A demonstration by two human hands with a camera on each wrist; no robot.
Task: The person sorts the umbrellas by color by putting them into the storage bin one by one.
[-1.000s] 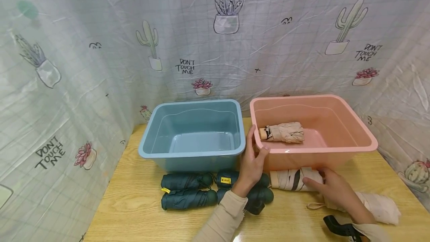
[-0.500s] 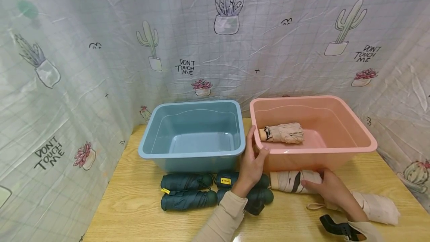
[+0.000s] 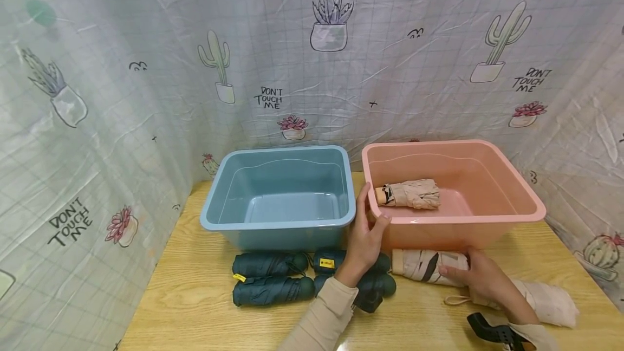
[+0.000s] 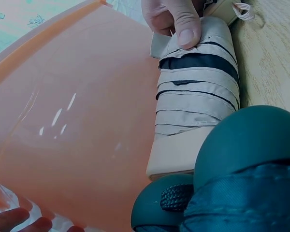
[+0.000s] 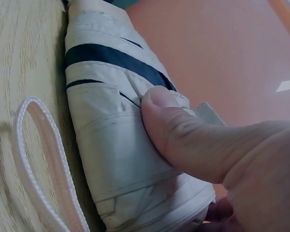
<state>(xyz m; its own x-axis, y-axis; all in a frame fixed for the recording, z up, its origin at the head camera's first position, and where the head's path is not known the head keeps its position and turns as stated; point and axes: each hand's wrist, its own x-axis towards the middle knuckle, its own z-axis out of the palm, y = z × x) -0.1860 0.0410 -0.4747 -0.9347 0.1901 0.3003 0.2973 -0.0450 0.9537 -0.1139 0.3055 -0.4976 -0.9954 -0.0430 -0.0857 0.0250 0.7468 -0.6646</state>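
My left hand (image 3: 364, 240) grips the near left corner of the pink plastic basin (image 3: 453, 219), its thumb on the front rim and fingers along the left side. Just in front of that basin, a beige folding umbrella (image 3: 424, 265) with a dark band lies on the table. My right hand (image 3: 487, 278) holds this umbrella near its right end; the thumb presses on the fabric (image 5: 111, 140) and the other fingers are mostly hidden behind it. Inside the basin rests a second beige umbrella (image 3: 414, 194). A third beige umbrella (image 3: 551, 302) lies partly behind my right wrist.
A blue basin (image 3: 278, 226) stands left of the pink one. Before it lie several dark green folding umbrellas (image 3: 273, 290), some partly covered by my left forearm. The wooden table (image 3: 185, 307) meets a patterned curtain (image 3: 161, 96) at the back and sides.
The right end of the beige umbrella has swung slightly toward me, away from the basin wall, together with my right hand. My left hand stays on the basin corner.
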